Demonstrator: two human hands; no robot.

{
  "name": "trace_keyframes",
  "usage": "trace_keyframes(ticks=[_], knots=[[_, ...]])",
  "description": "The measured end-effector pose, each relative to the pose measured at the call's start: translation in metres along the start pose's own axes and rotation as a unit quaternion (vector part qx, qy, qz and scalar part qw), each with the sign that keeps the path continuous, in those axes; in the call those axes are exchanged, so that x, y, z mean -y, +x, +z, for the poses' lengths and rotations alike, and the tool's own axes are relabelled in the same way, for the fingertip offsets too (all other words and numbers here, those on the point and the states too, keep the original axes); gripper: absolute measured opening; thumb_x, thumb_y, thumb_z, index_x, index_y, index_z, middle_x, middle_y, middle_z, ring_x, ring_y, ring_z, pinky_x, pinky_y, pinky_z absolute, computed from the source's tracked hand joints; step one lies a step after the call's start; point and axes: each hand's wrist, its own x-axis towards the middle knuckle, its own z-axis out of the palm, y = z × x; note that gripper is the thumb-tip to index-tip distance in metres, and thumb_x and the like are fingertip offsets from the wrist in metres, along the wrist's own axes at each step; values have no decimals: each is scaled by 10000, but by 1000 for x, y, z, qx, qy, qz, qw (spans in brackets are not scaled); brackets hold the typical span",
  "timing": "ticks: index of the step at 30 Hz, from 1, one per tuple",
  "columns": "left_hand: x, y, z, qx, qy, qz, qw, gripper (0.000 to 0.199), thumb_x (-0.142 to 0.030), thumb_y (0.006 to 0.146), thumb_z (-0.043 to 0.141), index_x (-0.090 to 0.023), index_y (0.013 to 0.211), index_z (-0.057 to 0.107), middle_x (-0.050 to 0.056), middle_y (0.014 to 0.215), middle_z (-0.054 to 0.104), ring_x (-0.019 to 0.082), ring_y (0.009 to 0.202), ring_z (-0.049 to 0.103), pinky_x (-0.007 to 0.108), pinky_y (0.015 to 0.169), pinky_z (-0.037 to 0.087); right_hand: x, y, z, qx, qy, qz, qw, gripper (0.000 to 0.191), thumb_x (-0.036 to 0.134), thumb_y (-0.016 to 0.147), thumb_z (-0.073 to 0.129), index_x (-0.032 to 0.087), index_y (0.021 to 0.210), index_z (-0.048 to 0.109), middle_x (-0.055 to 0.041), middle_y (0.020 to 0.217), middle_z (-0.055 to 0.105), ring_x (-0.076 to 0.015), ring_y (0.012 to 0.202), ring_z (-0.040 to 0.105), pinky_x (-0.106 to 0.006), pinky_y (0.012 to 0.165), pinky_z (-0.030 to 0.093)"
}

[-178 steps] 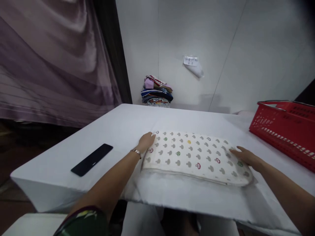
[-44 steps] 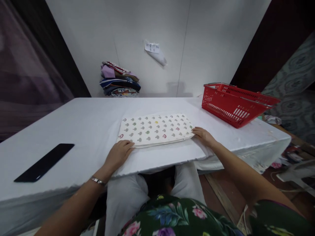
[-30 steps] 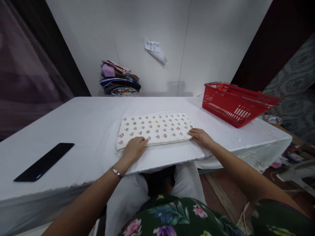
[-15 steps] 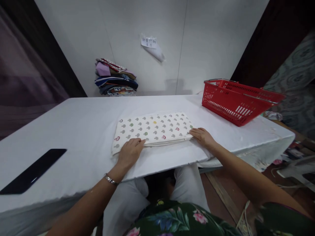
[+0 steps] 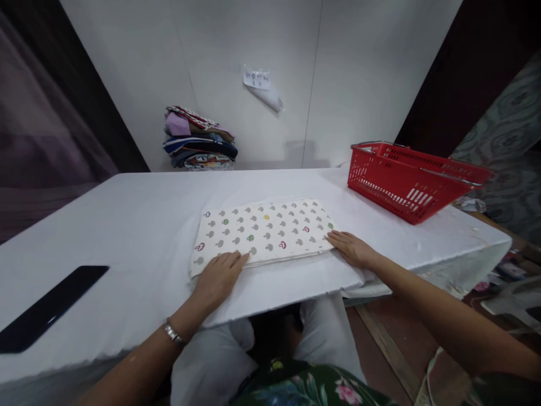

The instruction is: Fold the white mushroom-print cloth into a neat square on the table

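A folded white cloth (image 5: 266, 231) printed with grey, red, green and yellow mushrooms lies flat on the table in front of me. Its folded layers show along the near edge. My left hand (image 5: 222, 276) rests palm down on the near left part of the cloth, fingers stretched out and gripping nothing. At the near right corner, my right hand (image 5: 350, 247) lies flat with its fingertips on the fabric, its fingers also extended.
The white-covered table (image 5: 147, 225) has its near edge at my lap. A red basket (image 5: 397, 183) stands at the back right. Several folded garments (image 5: 200, 141) are stacked by the wall at the back left. A flat black object (image 5: 51, 307) lies at the left.
The layers along the cloth's near edge look pressed flatter. Both hands stay on the cloth in nearly the same spots. The whole view has shifted slightly.
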Motion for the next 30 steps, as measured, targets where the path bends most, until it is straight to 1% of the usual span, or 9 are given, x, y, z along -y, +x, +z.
trace_keyframes(ticks=[3,7,10,14,18,20,23,26,30], knots=[[12,-10,-2,2,4,-8,1000,477,-75,855,333,-213,1280,501,84,1233,573,236,1112,506,376,873,399,-7,2,-1,9,-4,-23,1000,475,133,909,356,193,1376,415,-119,1381,461,-233,1304,388,-462,1015,379],[21,-16,-5,6,8,-37,999,582,-8,812,311,-263,1307,479,69,1244,568,224,1126,504,373,874,391,-10,10,1,17,-45,-28,998,490,119,890,369,193,1371,416,-114,1378,469,-248,1297,397,-464,997,392],[18,-14,-8,19,16,-65,998,647,43,761,301,-265,1301,480,69,1236,566,222,1112,505,367,844,400,-7,14,2,12,-75,-31,997,477,119,884,371,171,1354,436,-121,1355,496,-262,1260,445,-462,978,411],[9,-11,-11,34,31,-85,995,637,54,756,282,-237,1284,486,76,1225,566,215,1072,518,359,829,405,-4,10,4,-28,-79,-37,996,470,119,898,342,149,1360,426,-148,1329,516,-256,1234,477,-463,956,431],[11,-15,-8,6,32,-83,996,635,53,759,268,-203,1305,467,89,1229,569,209,1071,521,364,852,416,-5,3,9,-67,-66,-34,995,483,109,909,319,163,1382,398,-143,1336,510,-233,1237,476,-432,955,442],[14,-18,-6,-8,30,-74,997,636,52,760,266,-190,1315,460,94,1228,572,208,1076,523,368,866,419,-5,2,11,-67,-66,-31,995,481,114,914,313,169,1386,392,-137,1342,507,-234,1242,471,-440,962,434],[17,-20,-4,-20,27,-60,998,634,48,765,279,-207,1316,463,84,1218,584,198,1077,533,363,876,420,-5,5,11,-67,-75,-21,995,492,107,909,327,195,1389,386,-121,1354,498,-241,1259,450,-473,978,406],[18,-20,-5,-23,24,-53,998,614,42,778,292,-204,1310,472,80,1227,584,197,1086,536,360,889,414,-3,9,9,-81,-89,-15,993,487,100,903,348,199,1378,400,-116,1346,509,-247,1253,454,-469,970,405],[20,-19,-4,-24,25,-37,999,593,33,795,303,-202,1312,474,84,1252,573,199,1110,528,379,931,391,2,14,2,-104,-92,-30,990,444,108,910,351,164,1342,434,-140,1297,546,-243,1196,497,-435,936,419]])
